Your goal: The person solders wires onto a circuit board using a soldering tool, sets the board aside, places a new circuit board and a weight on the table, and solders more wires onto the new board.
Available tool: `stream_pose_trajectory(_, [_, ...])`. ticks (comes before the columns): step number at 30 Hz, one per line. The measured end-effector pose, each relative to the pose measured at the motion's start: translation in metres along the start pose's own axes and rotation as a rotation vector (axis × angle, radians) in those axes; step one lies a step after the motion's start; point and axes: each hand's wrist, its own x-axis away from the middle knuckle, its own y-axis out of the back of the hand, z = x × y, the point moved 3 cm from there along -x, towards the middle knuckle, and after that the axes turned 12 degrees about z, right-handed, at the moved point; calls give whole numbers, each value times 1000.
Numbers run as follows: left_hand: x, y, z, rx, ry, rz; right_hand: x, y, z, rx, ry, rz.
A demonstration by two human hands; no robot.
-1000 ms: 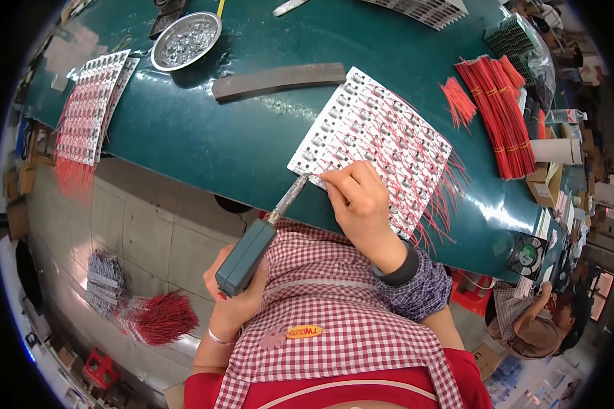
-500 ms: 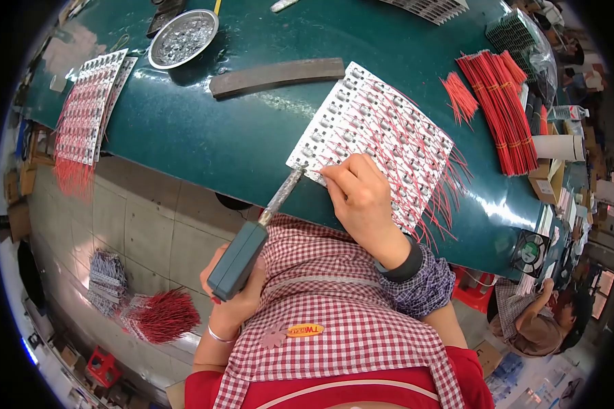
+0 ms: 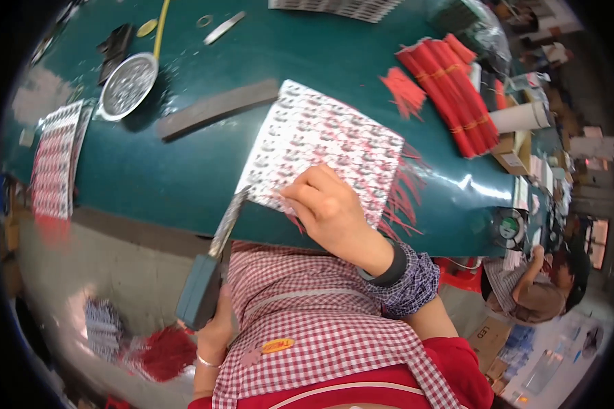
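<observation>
My left hand [image 3: 215, 330] is closed round the dark teal handle of a soldering iron [image 3: 199, 290]. Its silvery shaft slants up and its tip meets the near-left corner of a white circuit board panel [image 3: 297, 129]. Rows of small dark and silvery parts cover the panel, and thin red wires [image 3: 404, 198] hang off its right side. Above the panel's near edge my right hand [image 3: 331, 211] pinches thumb and forefinger together just right of the iron's tip. A red wire end shows faintly at those fingertips, blurred.
A dark bar [image 3: 218, 109] touches the panel's far-left corner on the green table [image 3: 150, 184]. Farther left are a metal bowl of silvery bits [image 3: 128, 85] and more wired panels [image 3: 56, 160]. Red wire bundles [image 3: 450, 95] lie right. A person [image 3: 542, 276] sits beyond a small fan [image 3: 509, 227].
The view has swung, so table, panel and both hands sit farther left in the picture. The iron's tip and my pinching right hand stay by the panel's near-left corner.
</observation>
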Motion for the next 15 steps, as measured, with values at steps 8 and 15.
stream_pose_trajectory(8, [-11, -5, 13, 258, 110, -5, -8, 110, -151, 338, -384, -213])
stream_pose_trajectory(15, [-7, 0, 3, 223, 94, -21, -7, 106, -204, 443, -407, -96])
